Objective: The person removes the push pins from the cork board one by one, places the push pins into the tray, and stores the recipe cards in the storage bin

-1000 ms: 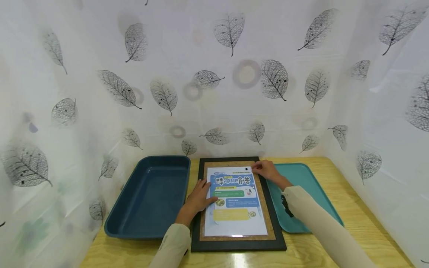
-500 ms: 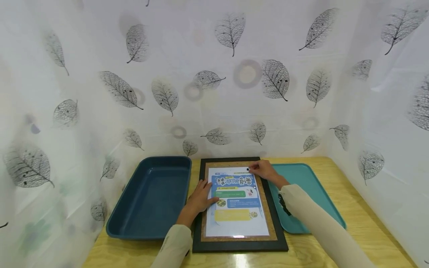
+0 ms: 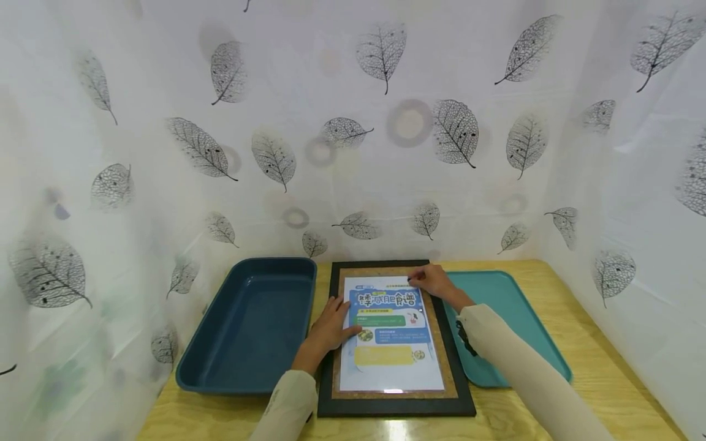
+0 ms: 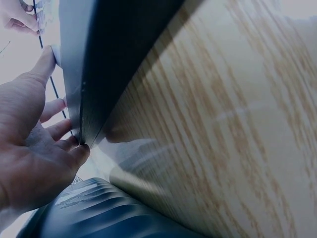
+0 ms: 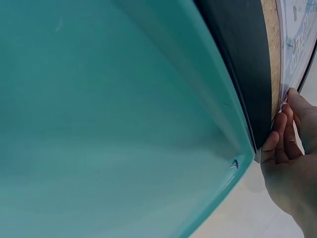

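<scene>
A printed sheet [image 3: 386, 373] in a glossy clear cover, with Chinese lettering, lies on the cork board [image 3: 449, 386] in its black frame [image 3: 394, 407]. My left hand [image 3: 329, 324] rests with spread fingers on the sheet's left edge and the frame; in the left wrist view, the fingers [image 4: 59, 128] reach along the frame's side. At the sheet's top right corner my right hand [image 3: 436, 280] pinches a small black pushpin [image 3: 409, 280], mostly hidden by the fingertips. The right wrist view shows thumb and fingers together at that corner, without a clear look at the pin.
A deep dark blue tray [image 3: 248, 386] stands left of the board. To its right, partly under my right forearm, lies a shallow teal tray [image 3: 496, 285] with small dark items near its left edge. A leaf-patterned curtain [image 3: 353, 177] closes off the back and sides of the wooden table [image 3: 595, 367].
My right fingertips have moved slightly left from beside the black pushpin onto it, covering most of it. The left hand keeps its place on the sheet and frame.
</scene>
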Motion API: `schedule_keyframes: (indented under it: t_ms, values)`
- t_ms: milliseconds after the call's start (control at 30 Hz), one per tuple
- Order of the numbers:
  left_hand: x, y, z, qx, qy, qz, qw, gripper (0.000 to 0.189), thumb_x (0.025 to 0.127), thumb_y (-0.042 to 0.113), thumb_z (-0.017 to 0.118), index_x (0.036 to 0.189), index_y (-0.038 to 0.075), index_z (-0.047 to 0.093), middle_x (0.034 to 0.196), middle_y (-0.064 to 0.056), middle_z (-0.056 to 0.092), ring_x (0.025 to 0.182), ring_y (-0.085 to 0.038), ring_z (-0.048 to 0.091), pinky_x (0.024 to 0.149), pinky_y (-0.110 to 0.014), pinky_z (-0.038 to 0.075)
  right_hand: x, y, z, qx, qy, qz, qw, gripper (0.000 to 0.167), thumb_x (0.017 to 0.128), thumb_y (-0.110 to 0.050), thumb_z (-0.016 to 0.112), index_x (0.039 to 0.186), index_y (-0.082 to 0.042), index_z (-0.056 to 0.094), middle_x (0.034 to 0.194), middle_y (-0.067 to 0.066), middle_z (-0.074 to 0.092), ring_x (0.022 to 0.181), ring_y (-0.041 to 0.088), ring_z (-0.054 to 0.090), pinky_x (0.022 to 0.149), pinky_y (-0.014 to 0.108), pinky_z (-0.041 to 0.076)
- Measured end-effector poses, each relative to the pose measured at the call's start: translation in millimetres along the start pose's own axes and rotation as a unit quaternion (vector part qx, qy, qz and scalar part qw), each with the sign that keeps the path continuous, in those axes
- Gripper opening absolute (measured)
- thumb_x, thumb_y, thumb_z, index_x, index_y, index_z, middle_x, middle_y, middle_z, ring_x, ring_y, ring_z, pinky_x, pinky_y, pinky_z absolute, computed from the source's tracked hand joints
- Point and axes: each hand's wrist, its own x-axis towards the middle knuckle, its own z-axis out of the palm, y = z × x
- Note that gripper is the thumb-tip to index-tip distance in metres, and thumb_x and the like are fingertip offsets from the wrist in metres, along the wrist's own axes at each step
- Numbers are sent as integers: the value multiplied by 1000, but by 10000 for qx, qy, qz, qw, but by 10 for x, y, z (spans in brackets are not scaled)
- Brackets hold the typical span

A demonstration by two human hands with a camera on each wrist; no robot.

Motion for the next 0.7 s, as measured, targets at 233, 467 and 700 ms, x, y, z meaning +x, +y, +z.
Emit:
schedule_keyframes:
  t_ms: [233,467,700]
  values:
    - [-2,-8,6,-22,14,-17,10000,80,95,46,75,158,10,43,170,-13,26,159,-36,14,123,-57,26,0,-14,32,-6,66,183,9998,20,97,-16,75,113,-4,78,104,10,76,90,20,68,84,41,58]
    - [-8,-8,8,-39,43,-33,10000,80,95,46,75,158,10,43,170,-13,26,159,-36,14,123,-57,26,28,18,80,-143,188,251,9994,20,96,-18,75,111,-4,78,101,9,76,86,20,67,80,40,56]
    - [-1,1,11,-13,11,12,10000,79,96,45,75,158,10,43,170,-13,26,159,-36,14,123,-57,26,24,16,89,-170,186,318,9992,21,96,-18,74,110,-3,77,100,9,75,86,21,66,79,40,56]
